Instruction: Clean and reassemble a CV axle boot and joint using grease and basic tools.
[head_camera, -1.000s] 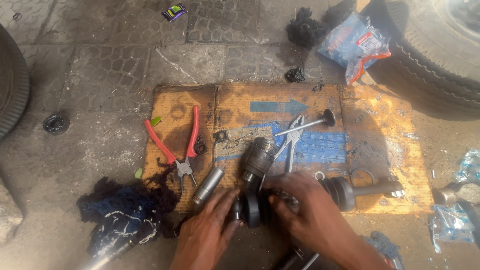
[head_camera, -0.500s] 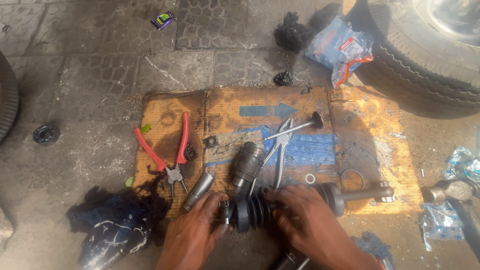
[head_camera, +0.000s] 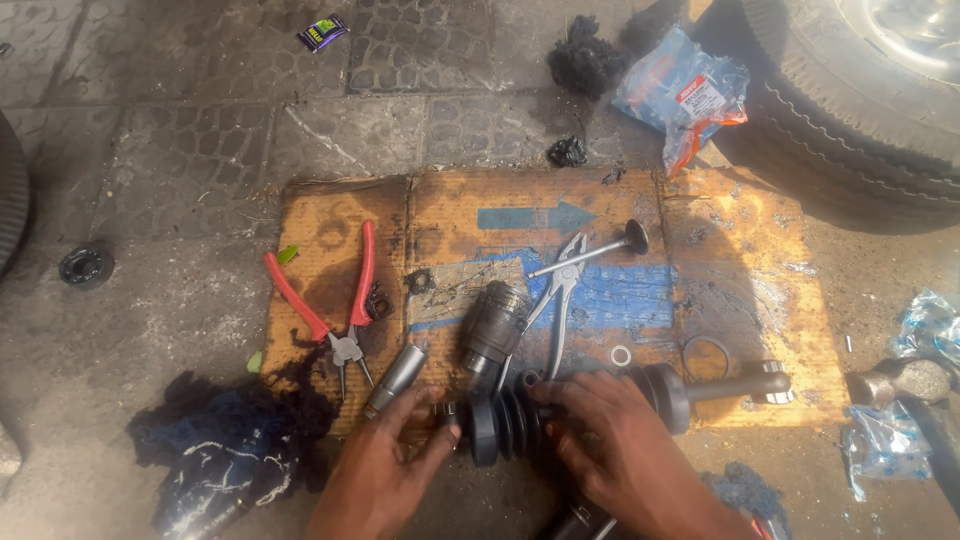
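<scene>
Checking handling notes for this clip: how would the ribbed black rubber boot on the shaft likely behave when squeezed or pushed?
The ribbed boot probably flexes and folds, given its bellows pleats. It looks greasy, so likely slippery. On the metal shaft the assembly seems heavy and, being round, might roll.

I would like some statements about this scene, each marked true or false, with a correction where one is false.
1. Both hands are on the black ribbed rubber boot. True: the left hand is at its wide end, and the right hand covers the other end.
2. The red-handled pliers lie right of the boot. False: they lie to its left, on the cardboard.
3. A tyre is at the upper right. True.
4. The shaft points toward the left. False: it sticks out to the right of the right hand.
5. The dark blue rag lies on the cardboard's right end. False: it lies at the lower left, mostly on the ground.
</scene>
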